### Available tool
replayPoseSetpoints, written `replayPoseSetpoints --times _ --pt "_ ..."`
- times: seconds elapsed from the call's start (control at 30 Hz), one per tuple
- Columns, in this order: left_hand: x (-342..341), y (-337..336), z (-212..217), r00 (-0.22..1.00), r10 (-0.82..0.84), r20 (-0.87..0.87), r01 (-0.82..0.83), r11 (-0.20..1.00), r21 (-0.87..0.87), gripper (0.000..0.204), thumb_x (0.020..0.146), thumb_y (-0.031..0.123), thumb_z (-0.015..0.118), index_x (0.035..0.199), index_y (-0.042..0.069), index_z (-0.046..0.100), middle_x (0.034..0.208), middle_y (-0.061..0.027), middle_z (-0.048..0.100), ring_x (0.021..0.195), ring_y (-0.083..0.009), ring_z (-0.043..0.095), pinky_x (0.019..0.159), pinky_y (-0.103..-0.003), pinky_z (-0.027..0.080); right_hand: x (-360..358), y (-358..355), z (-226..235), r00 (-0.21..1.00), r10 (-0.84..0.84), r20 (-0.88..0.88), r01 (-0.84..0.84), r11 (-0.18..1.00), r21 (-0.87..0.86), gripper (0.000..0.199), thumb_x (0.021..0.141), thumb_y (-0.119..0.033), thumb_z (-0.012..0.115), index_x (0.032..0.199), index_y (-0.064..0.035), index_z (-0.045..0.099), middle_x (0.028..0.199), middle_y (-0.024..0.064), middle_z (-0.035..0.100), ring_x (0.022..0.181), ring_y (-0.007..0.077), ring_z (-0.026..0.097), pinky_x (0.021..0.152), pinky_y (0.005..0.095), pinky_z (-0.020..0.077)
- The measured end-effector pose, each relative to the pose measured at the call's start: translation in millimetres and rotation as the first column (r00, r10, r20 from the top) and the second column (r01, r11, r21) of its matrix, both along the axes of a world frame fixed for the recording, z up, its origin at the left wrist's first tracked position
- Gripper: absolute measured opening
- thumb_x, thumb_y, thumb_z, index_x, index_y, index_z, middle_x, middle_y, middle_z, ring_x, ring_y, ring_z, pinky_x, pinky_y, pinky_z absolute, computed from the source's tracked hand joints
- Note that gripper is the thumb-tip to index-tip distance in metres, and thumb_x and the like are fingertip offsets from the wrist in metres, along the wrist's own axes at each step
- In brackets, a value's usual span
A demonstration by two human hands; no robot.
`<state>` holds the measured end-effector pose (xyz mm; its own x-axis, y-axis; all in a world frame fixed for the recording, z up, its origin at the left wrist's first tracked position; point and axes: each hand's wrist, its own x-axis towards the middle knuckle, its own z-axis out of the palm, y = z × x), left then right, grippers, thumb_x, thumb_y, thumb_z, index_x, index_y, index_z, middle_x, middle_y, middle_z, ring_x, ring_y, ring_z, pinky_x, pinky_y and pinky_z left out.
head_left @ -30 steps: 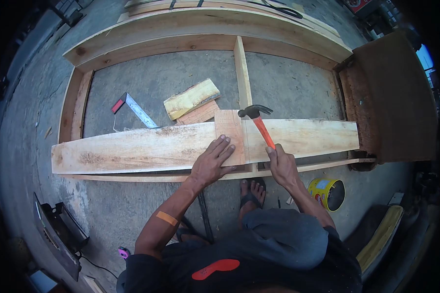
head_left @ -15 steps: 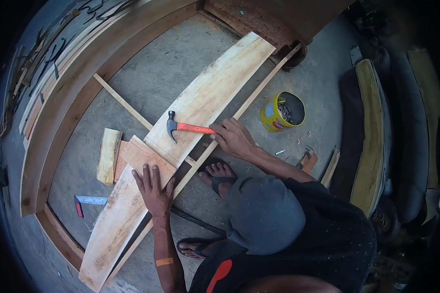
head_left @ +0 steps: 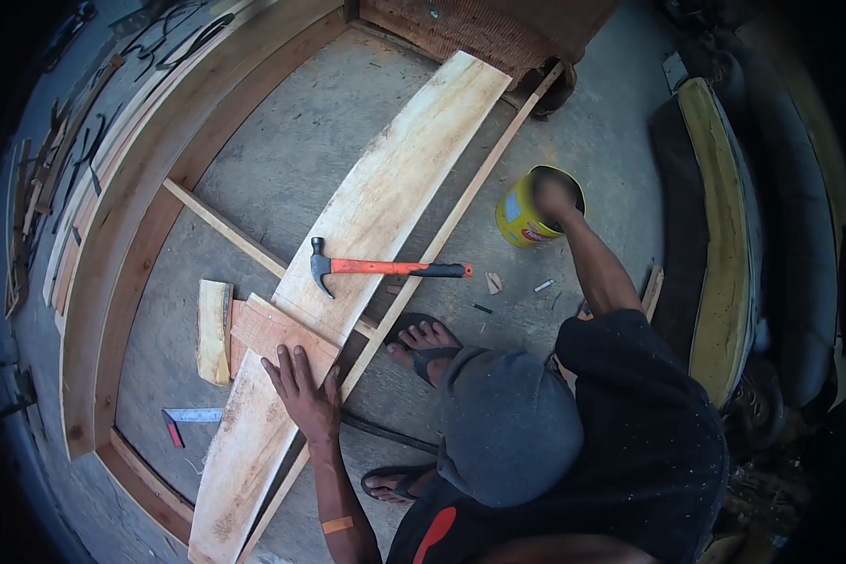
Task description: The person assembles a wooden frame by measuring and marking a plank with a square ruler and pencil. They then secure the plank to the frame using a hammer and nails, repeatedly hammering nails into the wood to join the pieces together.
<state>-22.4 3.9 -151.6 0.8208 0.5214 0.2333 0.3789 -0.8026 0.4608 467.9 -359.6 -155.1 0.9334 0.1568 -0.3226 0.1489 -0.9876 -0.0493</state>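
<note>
My left hand (head_left: 303, 393) lies flat, fingers apart, on a short reddish board (head_left: 282, 329) and the long pale plank (head_left: 399, 164) under it. The short board crosses the plank at a slant. A claw hammer (head_left: 371, 268) with an orange and black handle rests across the plank, its head on the wood and its grip past the edge; neither hand touches it. Over at the right, my right hand (head_left: 556, 195) reaches down into a yellow can (head_left: 513, 222). Its fingers are blurred and hidden inside, so what they hold does not show.
The plank lies over a wooden frame with a curved side (head_left: 127, 254), a thin crossbar (head_left: 224, 226) and a long strip (head_left: 479, 179). A try square (head_left: 193, 415) and a wood offcut (head_left: 214, 331) lie left. Long padded pieces (head_left: 714, 244) stand at right. My sandalled feet are beside the frame.
My right hand has let go of the hammer, leaving it on the plank, and has moved right into the yellow can. My left hand stays on the short board. The whole view has shifted slightly.
</note>
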Motion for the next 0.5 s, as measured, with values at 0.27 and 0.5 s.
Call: replayPoseSetpoints --times 0.27,0.5 --pt "3 -2 7 0.999 0.006 -0.041 -0.008 0.999 -0.033 0.080 0.087 0.027 0.082 0.156 0.014 0.044 0.165 -0.0176 0.034 0.153 -0.0519 0.021 0.123 -0.059 0.028 -2 -5 10 0.991 -0.105 -0.078 0.111 0.991 0.075 0.035 0.091 -0.027 0.063 0.116 -0.0059 0.075 0.112 0.0235 0.074 0.109 0.0392 0.071 0.097 0.0492 0.0543" --pt "4 -9 2 0.999 0.024 -0.039 -0.027 0.997 -0.066 0.073 0.089 0.026 0.078 0.154 0.012 0.047 0.165 -0.0181 0.034 0.153 -0.0491 0.023 0.125 -0.056 0.024 27 -59 -17 1.000 0.028 0.014 -0.025 0.977 -0.214 0.028 0.090 -0.016 0.062 0.109 -0.0015 0.076 0.110 0.0223 0.074 0.106 0.0378 0.072 0.090 0.0477 0.0578"
